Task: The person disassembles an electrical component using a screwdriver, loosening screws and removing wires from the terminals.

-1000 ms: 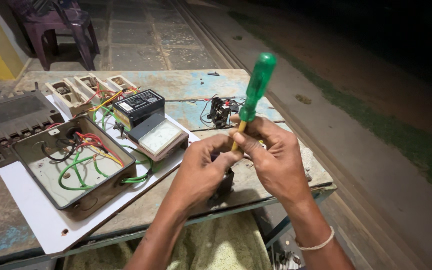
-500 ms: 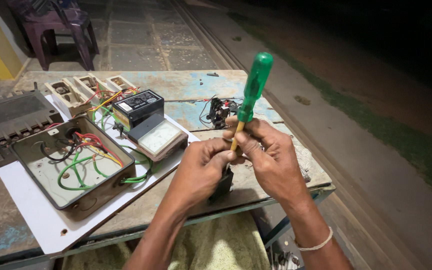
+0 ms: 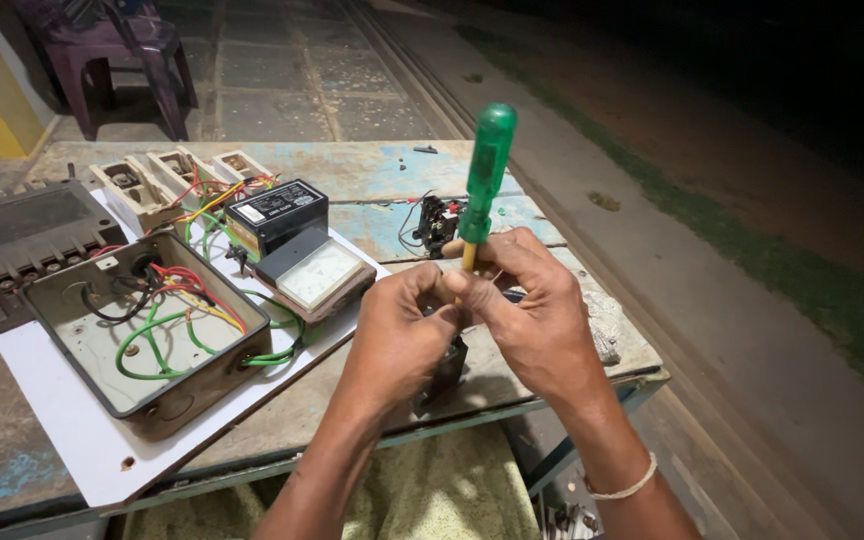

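Observation:
A screwdriver with a green handle (image 3: 486, 172) stands almost upright, its yellow shaft gripped by my right hand (image 3: 532, 315). My left hand (image 3: 397, 340) presses against the right one and holds a small black part (image 3: 445, 372), mostly hidden under the fingers. The screwdriver's tip is hidden between the two hands. Both hands hover over the near right part of a worn table (image 3: 372, 170).
An open metal box (image 3: 142, 335) with green, red and yellow wires rests on a white sheet (image 3: 62, 420) at left. Behind it stand a black meter unit (image 3: 277, 215), a pale dial face (image 3: 320, 275), cream ceramic fuse holders (image 3: 167, 175) and a small black wired part (image 3: 437, 222). A purple plastic chair (image 3: 117, 55) stands beyond.
The hands and screwdriver stay in nearly the same place; the screwdriver handle now tilts slightly less to the right.

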